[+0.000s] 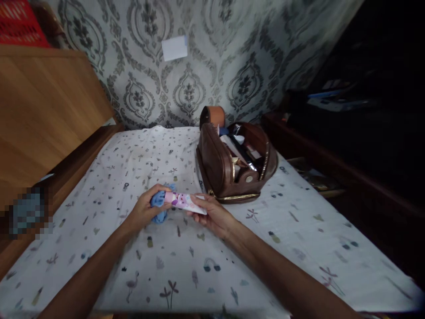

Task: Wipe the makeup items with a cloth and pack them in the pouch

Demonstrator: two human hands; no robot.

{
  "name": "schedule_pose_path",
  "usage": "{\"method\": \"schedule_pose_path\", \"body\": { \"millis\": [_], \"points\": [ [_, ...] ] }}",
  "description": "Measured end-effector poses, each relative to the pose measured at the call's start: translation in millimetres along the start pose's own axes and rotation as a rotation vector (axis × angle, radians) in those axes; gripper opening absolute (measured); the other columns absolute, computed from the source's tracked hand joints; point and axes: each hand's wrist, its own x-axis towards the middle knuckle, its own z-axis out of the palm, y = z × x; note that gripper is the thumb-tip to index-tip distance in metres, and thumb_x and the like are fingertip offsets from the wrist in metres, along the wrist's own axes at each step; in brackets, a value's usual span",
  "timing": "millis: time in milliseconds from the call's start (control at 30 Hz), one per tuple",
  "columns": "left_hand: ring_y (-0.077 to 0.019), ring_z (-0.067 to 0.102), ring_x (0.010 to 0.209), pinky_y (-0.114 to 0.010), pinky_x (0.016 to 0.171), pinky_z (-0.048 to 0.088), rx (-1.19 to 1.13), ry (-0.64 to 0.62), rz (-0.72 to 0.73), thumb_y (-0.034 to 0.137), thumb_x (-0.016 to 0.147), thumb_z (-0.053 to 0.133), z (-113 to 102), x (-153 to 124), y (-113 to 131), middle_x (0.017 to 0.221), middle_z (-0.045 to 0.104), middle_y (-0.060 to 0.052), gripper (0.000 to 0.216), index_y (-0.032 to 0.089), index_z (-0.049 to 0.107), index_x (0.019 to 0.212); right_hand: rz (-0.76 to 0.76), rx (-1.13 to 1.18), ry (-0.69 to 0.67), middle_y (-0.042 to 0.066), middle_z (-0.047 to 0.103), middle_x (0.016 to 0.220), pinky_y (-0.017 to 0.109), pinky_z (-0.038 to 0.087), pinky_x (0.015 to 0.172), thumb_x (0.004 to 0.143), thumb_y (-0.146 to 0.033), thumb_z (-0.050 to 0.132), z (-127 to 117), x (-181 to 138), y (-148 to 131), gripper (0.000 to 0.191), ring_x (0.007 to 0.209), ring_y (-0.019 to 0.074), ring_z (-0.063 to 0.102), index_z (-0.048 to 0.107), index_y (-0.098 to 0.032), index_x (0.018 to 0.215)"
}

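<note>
Between my two hands lies a small pink and white squeeze tube with a purple cartoon print. My right hand pinches its flat white end. In my left hand a light blue cloth is gripped around the tube's pink end, so that tip is hidden. Just beyond my right hand stands a brown leather toiletry bag with its gold zip undone. Several slim items, among them a black stick and a white round lid, show inside.
A printed white sheet covers the table. Behind the bag is an orange-brown rounded case. Wooden furniture borders the left, a dark recess the right. A white card is on the patterned wall.
</note>
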Motion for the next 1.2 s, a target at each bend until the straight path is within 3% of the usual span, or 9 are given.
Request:
{"method": "schedule_pose_path", "body": {
  "millis": [133, 300, 367, 467, 700, 767, 867, 1000, 1200],
  "points": [
    [-0.017, 0.062, 0.084, -0.026, 0.079, 0.048, 0.111, 0.066, 0.09, 0.037, 0.091, 0.061, 1.5, -1.9, 7.6, 0.103, 0.069, -0.004, 0.024, 0.021, 0.065, 0.108, 0.01, -0.041, 0.007, -0.002, 0.057, 0.04, 0.013, 0.019, 0.028, 0.081, -0.049, 0.074, 1.3, -0.6, 2.9, 0.038, 0.028, 0.0046, 0.039, 0.057, -0.016, 0.073],
    [-0.0134, 0.058, 0.069, -0.023, 0.067, 0.045, 0.223, 0.179, 0.165, 0.034, 0.095, 0.054, 6.8, -4.1, 21.4, 0.086, 0.066, 0.0, 0.018, 0.02, 0.064, 0.101, -0.045, -0.108, -0.059, -0.006, 0.052, 0.037, 0.015, 0.012, 0.028, 0.064, -0.069, 0.077, 8.9, -8.7, 2.9, 0.056, 0.026, 0.0031, 0.028, 0.051, -0.019, 0.07],
    [-0.0121, 0.054, 0.061, -0.022, 0.06, 0.043, 0.216, 0.206, 0.172, 0.036, 0.097, 0.051, 9.4, -3.6, 28.3, 0.075, 0.06, 0.002, 0.02, 0.02, 0.062, 0.09, -0.12, -0.154, -0.049, -0.007, 0.053, 0.038, 0.015, 0.014, 0.028, 0.061, -0.074, 0.074, 13.3, -15.0, 0.8, 0.06, 0.027, 0.0041, 0.03, 0.05, -0.021, 0.073],
    [-0.0116, 0.047, 0.054, -0.022, 0.054, 0.039, 0.169, 0.221, 0.151, 0.041, 0.099, 0.047, 13.6, 0.8, 39.4, 0.064, 0.05, 0.004, 0.028, 0.02, 0.058, 0.083, -0.237, -0.254, -0.008, -0.007, 0.054, 0.041, 0.015, 0.019, 0.03, 0.071, -0.077, 0.063, 18.5, -26.2, -4.9, 0.058, 0.03, 0.0057, 0.036, 0.049, -0.021, 0.079],
    [-0.0134, 0.048, 0.058, -0.022, 0.053, 0.04, 0.036, 0.223, 0.002, 0.052, 0.099, 0.042, 24.1, 16.2, 63.5, 0.065, 0.049, 0.002, 0.04, 0.021, 0.056, 0.078, -0.593, -0.66, 0.077, -0.004, 0.051, 0.051, 0.02, 0.034, 0.042, 0.091, -0.071, 0.044, 24.5, -62.4, -27.1, 0.052, 0.042, 0.0091, 0.047, 0.045, -0.023, 0.072],
    [-0.0135, 0.048, 0.057, -0.023, 0.052, 0.04, 0.026, 0.241, 0.004, 0.053, 0.099, 0.042, 27.4, 18.0, 69.0, 0.065, 0.049, 0.002, 0.04, 0.021, 0.056, 0.078, -0.632, -0.732, 0.09, -0.003, 0.052, 0.053, 0.021, 0.036, 0.046, 0.093, -0.069, 0.042, 24.8, -71.6, -31.5, 0.051, 0.047, 0.0103, 0.05, 0.046, -0.023, 0.071],
    [-0.0134, 0.047, 0.054, -0.023, 0.05, 0.041, 0.042, 0.29, 0.049, 0.05, 0.099, 0.043, 33.2, 18.8, 75.4, 0.061, 0.049, 0.002, 0.038, 0.021, 0.058, 0.078, -0.582, -0.653, 0.072, -0.003, 0.053, 0.054, 0.021, 0.037, 0.045, 0.092, -0.072, 0.042, 22.5, -78.1, -32.5, 0.052, 0.046, 0.0101, 0.049, 0.046, -0.023, 0.073],
    [-0.0142, 0.052, 0.053, -0.024, 0.05, 0.045, 0.107, 0.357, 0.192, 0.041, 0.1, 0.043, 40.5, 20.4, 75.7, 0.063, 0.056, 0.001, 0.035, 0.021, 0.062, 0.079, -0.405, -0.351, -0.009, -0.005, 0.056, 0.05, 0.017, 0.029, 0.035, 0.084, -0.079, 0.048, 15.6, -75.6, -27.2, 0.055, 0.036, 0.0074, 0.043, 0.042, -0.024, 0.078],
    [-0.0206, 0.072, 0.084, -0.029, 0.076, 0.056, 0.326, 0.367, 0.617, 0.022, 0.095, 0.049, 39.8, 29.0, 61.1, 0.086, 0.075, -0.003, 0.02, 0.024, 0.069, 0.1, -0.167, -0.009, -0.068, -0.007, 0.055, 0.042, 0.015, 0.018, 0.028, 0.073, -0.079, 0.06, 1.2, -72.3, -23.4, 0.059, 0.026, 0.0051, 0.03, 0.047, -0.023, 0.085]
  ]
}}
